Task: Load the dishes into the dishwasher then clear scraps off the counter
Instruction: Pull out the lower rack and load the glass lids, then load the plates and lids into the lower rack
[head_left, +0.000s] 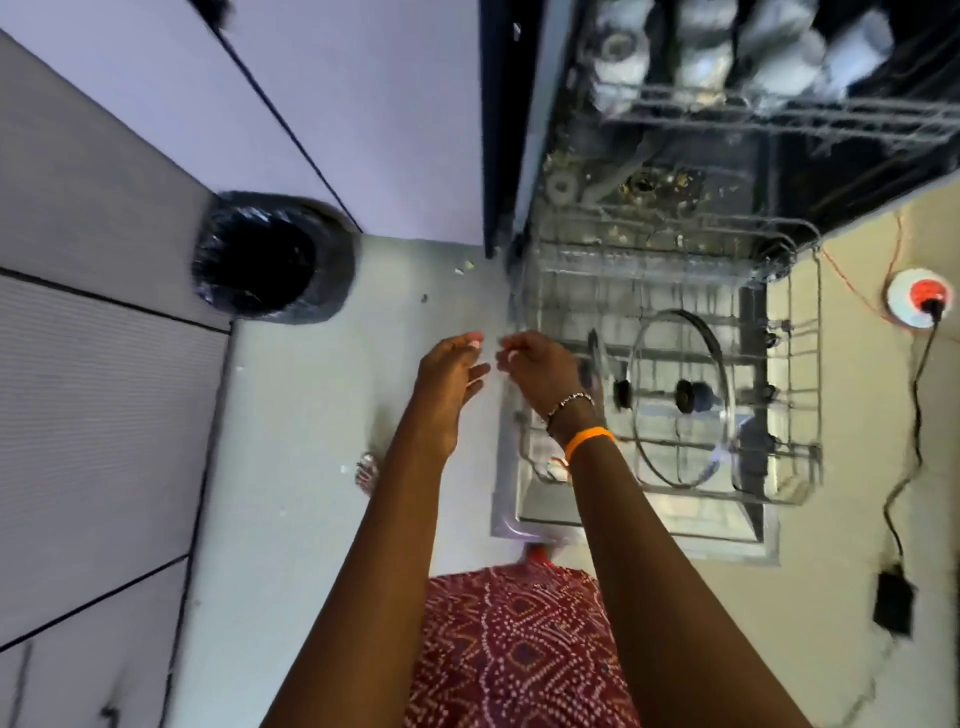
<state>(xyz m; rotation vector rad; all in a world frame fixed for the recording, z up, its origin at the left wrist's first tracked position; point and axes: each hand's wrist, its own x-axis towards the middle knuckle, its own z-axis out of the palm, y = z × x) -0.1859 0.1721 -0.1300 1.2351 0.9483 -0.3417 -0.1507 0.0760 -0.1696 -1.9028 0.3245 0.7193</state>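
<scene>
Both hands (488, 364) beside rack (810, 415) edge

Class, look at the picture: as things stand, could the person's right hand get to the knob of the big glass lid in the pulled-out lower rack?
Probably yes. The right hand hovers empty at the lower rack's left edge, and the glass lid stands on edge, its black knob showing with nothing over it. Only a smaller lid stands between.

Two glass lids (680, 400) stand on edge in one pulled-out lower rack (800, 364), just right of the right hand's fingers (511, 348), the smaller lid (597, 364) nearest them. One bin lined with a black bag (270, 257) sits up and left of the left hand's fingers (470, 345). Two hands (447, 374) are in view, and two bracelets circle the right wrist: one beaded (569, 402), one orange (589, 439).
</scene>
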